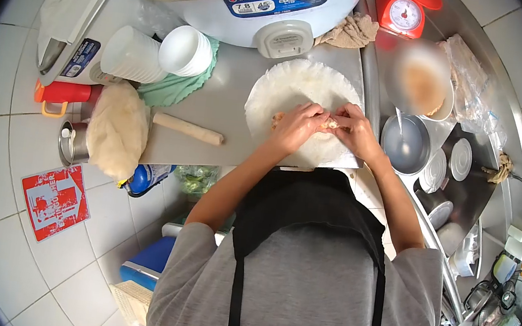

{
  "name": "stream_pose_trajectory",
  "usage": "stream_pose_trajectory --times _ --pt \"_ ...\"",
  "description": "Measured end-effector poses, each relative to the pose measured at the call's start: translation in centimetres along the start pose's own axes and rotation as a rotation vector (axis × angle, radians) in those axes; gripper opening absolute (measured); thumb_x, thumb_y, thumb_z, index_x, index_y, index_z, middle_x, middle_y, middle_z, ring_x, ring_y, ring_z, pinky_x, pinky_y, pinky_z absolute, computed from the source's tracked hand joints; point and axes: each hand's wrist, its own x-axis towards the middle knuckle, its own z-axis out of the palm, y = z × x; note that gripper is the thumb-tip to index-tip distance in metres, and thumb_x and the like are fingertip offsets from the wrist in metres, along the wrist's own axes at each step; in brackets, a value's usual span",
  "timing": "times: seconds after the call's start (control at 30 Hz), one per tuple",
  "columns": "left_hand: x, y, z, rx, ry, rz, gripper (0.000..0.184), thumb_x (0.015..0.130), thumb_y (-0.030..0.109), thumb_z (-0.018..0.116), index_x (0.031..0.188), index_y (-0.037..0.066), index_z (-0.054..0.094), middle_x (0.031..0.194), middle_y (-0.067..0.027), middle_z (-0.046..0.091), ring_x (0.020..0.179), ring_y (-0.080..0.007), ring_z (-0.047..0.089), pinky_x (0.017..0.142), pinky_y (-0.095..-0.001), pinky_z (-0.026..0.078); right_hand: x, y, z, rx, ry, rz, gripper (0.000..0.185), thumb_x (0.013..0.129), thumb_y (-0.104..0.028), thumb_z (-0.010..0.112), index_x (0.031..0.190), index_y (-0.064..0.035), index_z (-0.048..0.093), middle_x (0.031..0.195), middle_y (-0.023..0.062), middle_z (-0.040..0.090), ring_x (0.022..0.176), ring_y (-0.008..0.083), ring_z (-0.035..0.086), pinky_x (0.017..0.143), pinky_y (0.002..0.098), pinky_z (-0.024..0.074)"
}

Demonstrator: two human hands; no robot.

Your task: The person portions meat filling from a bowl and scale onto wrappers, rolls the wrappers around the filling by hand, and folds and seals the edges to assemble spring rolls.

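Thin round white wrappers (277, 83) lie in a pile on the metal counter in front of me. A strip of crumbly orange-and-white filling (329, 125) runs across the near half of the top one. My left hand (301, 126) is closed over the middle of the strip, with some filling showing past its left side. Fingertips of my right hand (356, 133) pinch the filling's right end, close to the left fingers. What lies under the fingers is hidden. Left of the pile rests a finished-looking rolled wrapper (187, 128).
A large rice cooker (253, 12) stands behind the wrappers. Stacked white tubs (186, 51) and a pale bagged mass (118, 129) are at left. On the right are a pot of liquid with a spoon (404, 145), a blurred bowl (419, 81) and a red scale (405, 14).
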Motion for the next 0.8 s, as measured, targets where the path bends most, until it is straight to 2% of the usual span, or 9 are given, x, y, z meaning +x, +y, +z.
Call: stream_pose_trajectory --times 0.17,0.23,0.33,0.43,0.53,0.67,0.77,0.8 --pt "0.1 0.2 -0.2 -0.158 0.060 -0.020 0.036 0.072 0.014 0.072 0.106 0.004 0.065 0.096 -0.0060 0.059 0.088 -0.0243 0.056 0.077 -0.0358 0.048 -0.3 -0.8 -0.8 0.088 0.080 0.140 0.027 0.070 -0.004 0.073 0.096 0.0001 0.067 0.090 0.0121 0.057 0.084 0.0297 0.058 0.072 0.0374 0.0475" --pt "0.0 0.2 0.5 -0.102 0.002 -0.030 0.038 0.071 0.015 0.073 0.106 0.004 0.065 0.097 -0.0057 0.059 0.090 -0.0242 0.056 0.078 -0.0358 0.048 -0.5 -0.6 -0.8 0.086 0.067 0.140 0.025 0.072 -0.003 0.071 0.095 0.0007 0.067 0.087 0.0131 0.058 0.081 0.0298 0.060 0.070 0.0370 0.0480" --pt "0.7 0.6 0.3 -0.074 -0.035 -0.029 0.038 0.071 0.015 0.073 0.106 0.003 0.065 0.098 -0.0053 0.058 0.091 -0.0243 0.055 0.078 -0.0358 0.048 -0.8 -2.1 -1.8 0.059 0.092 0.269 0.018 0.074 -0.002 0.068 0.092 0.0018 0.067 0.086 0.0150 0.061 0.074 0.0298 0.062 0.067 0.0354 0.0494" --pt "1.3 1.8 -0.3 -0.072 -0.030 -0.007 0.036 0.071 0.016 0.073 0.104 0.003 0.066 0.097 -0.0054 0.058 0.091 -0.0244 0.055 0.078 -0.0358 0.048 -1.6 -2.5 -1.8 0.202 0.228 0.358 0.015 0.076 -0.001 0.064 0.091 0.0021 0.068 0.087 0.0155 0.065 0.069 0.0289 0.064 0.064 0.0340 0.0504" --pt "1.6 2.1 0.7 -0.062 -0.075 -0.026 0.035 0.070 0.017 0.074 0.102 0.004 0.066 0.096 -0.0052 0.058 0.092 -0.0242 0.055 0.078 -0.0363 0.046 -1.5 -2.0 0.1 0.111 0.345 0.336 0.015 0.077 -0.001 0.063 0.090 0.0016 0.069 0.088 0.0148 0.067 0.068 0.0282 0.065 0.065 0.0330 0.0511" --pt "2.3 3.4 0.3 -0.047 -0.096 -0.040 0.037 0.068 0.021 0.074 0.102 0.007 0.067 0.096 -0.0047 0.057 0.095 -0.0233 0.054 0.081 -0.0362 0.043 -2.3 -1.5 -0.4 0.236 0.321 0.426 0.021 0.075 0.000 0.062 0.094 0.0008 0.069 0.091 0.0153 0.066 0.069 0.0270 0.065 0.066 0.0318 0.0517" --pt "2.9 3.7 0.9 0.167 -0.147 -0.056 0.039 0.069 0.027 0.073 0.102 0.007 0.067 0.099 -0.0042 0.057 0.096 -0.0227 0.054 0.082 -0.0360 0.041 -2.2 -1.8 -1.2 0.179 0.217 0.459 0.030 0.072 0.000 0.061 0.101 0.0004 0.067 0.101 0.0147 0.063 0.082 0.0290 0.064 0.074 0.0331 0.0509" --pt "2.5 3.9 0.6 0.138 -0.085 -0.086 0.041 0.069 0.028 0.073 0.103 0.006 0.067 0.101 -0.0046 0.057 0.097 -0.0230 0.054 0.082 -0.0362 0.041 -2.2 -1.9 -1.4 0.151 0.212 0.370 0.033 0.071 0.000 0.062 0.104 0.0000 0.066 0.104 0.0140 0.062 0.088 0.0297 0.062 0.078 0.0342 0.0494"
